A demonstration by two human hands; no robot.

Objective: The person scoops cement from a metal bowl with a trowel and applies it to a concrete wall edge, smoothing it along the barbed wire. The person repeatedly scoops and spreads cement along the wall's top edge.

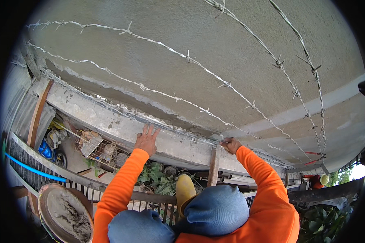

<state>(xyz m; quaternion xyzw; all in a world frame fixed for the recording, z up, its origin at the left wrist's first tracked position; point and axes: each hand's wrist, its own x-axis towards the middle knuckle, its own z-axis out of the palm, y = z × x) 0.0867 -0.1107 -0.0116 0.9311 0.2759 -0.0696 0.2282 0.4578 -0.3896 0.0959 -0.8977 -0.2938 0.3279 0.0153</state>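
My left hand [147, 139] rests with fingers spread on top of the rough concrete ledge [121, 126], touching no tool. Farther right along that ledge, my right hand [231, 145] is closed in a fist near the top of a wooden post [214, 167]. A small pale grey flat piece [216, 138] shows just left of the fist; whether it belongs to something gripped is hidden by the fingers. Behind the ledge rises a grey plastered wall [158, 77], with a broken, crumbly strip along its base.
Strands of barbed wire [166, 47] run across in front of the wall. At lower left stands a round basin [48, 198] with wet grey mortar [75, 220]. A yellow boot [183, 190] is by the metal railing [162, 198]. Far right, another person [318, 181] wears orange and a pale helmet.
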